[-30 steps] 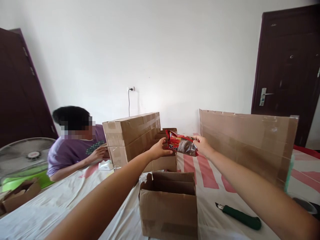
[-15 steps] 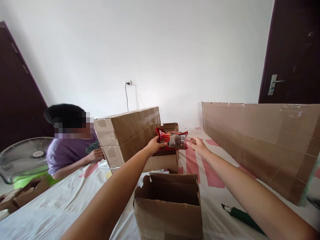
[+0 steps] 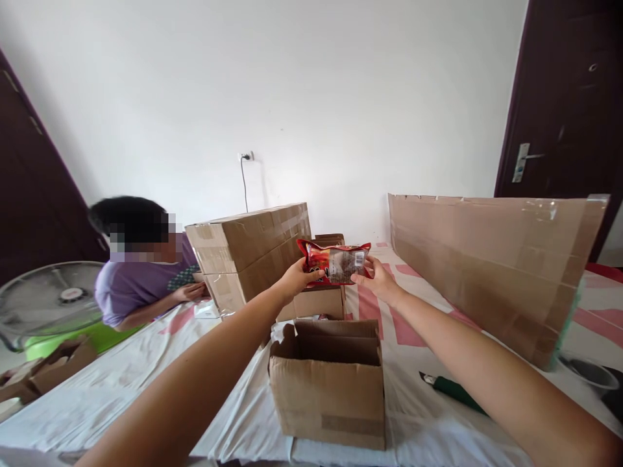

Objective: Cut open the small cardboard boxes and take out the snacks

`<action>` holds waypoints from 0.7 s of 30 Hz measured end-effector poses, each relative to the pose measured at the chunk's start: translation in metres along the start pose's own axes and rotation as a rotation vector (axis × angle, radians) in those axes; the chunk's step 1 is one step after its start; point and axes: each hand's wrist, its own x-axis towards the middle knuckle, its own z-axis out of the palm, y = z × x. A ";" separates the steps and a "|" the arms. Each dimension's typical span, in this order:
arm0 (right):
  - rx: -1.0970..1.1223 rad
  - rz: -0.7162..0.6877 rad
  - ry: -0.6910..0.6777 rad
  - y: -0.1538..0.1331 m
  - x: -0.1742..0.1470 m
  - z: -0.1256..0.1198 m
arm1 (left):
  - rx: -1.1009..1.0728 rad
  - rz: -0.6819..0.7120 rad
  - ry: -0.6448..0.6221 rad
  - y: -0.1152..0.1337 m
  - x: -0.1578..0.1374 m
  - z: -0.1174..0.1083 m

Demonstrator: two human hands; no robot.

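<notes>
A red printed food packet (image 3: 335, 264) with a pale barcode panel is held up level above the boxes. My left hand (image 3: 298, 279) grips its left end, thumb on the near face. On its right end my right hand (image 3: 378, 280) is closed, thumb in front and fingers behind. Nearer to me, below the packet, stands an open cardboard box (image 3: 328, 402) with its top flaps up; its bottom is hidden from here. Another open cardboard box (image 3: 318, 303) stands behind it, partly covered by the packet and my left hand.
Stacked closed cartons (image 3: 243, 256) stand at left, a tall cardboard panel (image 3: 487, 272) at right. A green-handled knife (image 3: 455, 391) lies by my right forearm. A grey bowl (image 3: 588, 373) sits at the right edge. Another person (image 3: 141, 285) leans at the table, a fan (image 3: 53, 305) behind.
My right hand has closed on the packet's right end; earlier it was just apart from it. The view has shifted slightly, showing more of the near box.
</notes>
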 end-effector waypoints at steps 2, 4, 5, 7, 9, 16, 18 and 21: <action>0.113 -0.087 -0.106 -0.017 -0.013 -0.001 | -0.002 0.047 -0.011 0.010 -0.020 0.011; 0.186 -0.102 -0.173 -0.034 -0.032 -0.004 | 0.005 0.100 -0.004 0.020 -0.042 0.021; 0.206 -0.085 -0.178 -0.043 -0.043 -0.006 | 0.016 0.128 0.001 0.024 -0.054 0.025; 0.227 -0.060 -0.153 -0.058 -0.070 -0.012 | 0.074 0.194 -0.006 0.032 -0.081 0.028; 0.267 -0.080 -0.165 -0.070 -0.103 -0.018 | 0.230 0.328 -0.061 0.038 -0.111 0.027; 0.345 0.031 -0.344 -0.043 -0.222 -0.020 | 0.541 0.635 -0.332 0.009 -0.213 0.027; 0.267 0.044 -0.383 -0.015 -0.245 -0.014 | 0.525 0.609 -0.407 -0.010 -0.229 0.030; 0.202 0.131 -0.228 0.026 -0.269 -0.004 | 0.486 0.534 -0.498 -0.044 -0.240 0.028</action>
